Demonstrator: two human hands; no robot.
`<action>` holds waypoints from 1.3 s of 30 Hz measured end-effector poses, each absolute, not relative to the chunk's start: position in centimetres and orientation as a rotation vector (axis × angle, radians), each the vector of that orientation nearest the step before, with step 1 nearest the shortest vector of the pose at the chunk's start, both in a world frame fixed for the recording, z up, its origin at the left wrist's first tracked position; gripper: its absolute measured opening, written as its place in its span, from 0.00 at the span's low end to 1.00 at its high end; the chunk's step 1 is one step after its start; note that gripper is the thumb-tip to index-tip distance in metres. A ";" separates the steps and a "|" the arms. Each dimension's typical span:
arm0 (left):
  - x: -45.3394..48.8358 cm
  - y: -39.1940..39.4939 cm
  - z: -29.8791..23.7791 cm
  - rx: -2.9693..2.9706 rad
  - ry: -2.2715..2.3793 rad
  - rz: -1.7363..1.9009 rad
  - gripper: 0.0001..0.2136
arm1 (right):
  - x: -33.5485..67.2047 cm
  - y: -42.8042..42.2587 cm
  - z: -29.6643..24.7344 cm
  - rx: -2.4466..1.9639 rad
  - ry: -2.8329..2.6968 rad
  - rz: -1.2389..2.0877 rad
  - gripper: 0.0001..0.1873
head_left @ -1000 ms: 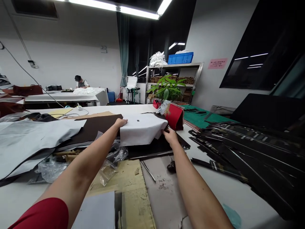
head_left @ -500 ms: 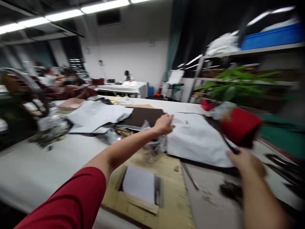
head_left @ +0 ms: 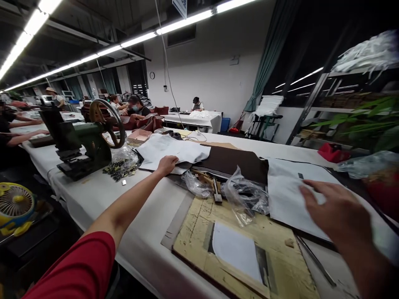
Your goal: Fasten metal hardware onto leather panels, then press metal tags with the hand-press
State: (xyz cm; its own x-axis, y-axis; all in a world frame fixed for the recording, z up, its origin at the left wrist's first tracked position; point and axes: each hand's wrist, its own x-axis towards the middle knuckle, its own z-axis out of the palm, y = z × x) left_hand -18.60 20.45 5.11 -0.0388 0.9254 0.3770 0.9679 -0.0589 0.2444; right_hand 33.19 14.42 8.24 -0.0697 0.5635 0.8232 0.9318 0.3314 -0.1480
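Head view: my left hand [head_left: 166,165] sat on the pale sheet [head_left: 174,151], its hold unclear, while my right hand [head_left: 335,207] spread wide over the white sheet [head_left: 289,195].

Leather goods workshop, large shared factory floor.

Long white-covered tables [head_left: 140,224] run down the room under strip lights [head_left: 137,39], with dark leather [head_left: 230,162], pale sheets [head_left: 171,151] and a pile of metal fittings [head_left: 121,172] on top. A green hand-wheel press [head_left: 82,141] is bolted to a table base; masked workers [head_left: 135,106] sit among reddish-brown leather pieces [head_left: 149,122].
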 end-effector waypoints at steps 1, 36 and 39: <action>-18.7 20.5 4.9 -2.098 -2.087 -0.696 0.18 | 29.8 13.7 8.6 -1.287 -1.828 -0.581 0.19; -3.0 -6.6 1.0 -3.081 -1.196 -0.429 0.54 | 30.9 -11.9 1.9 -1.070 -2.684 -0.449 0.26; -2.1 -5.2 -0.4 -3.068 -1.227 -0.376 0.53 | 32.8 -13.5 1.9 -1.188 -2.657 -0.281 0.34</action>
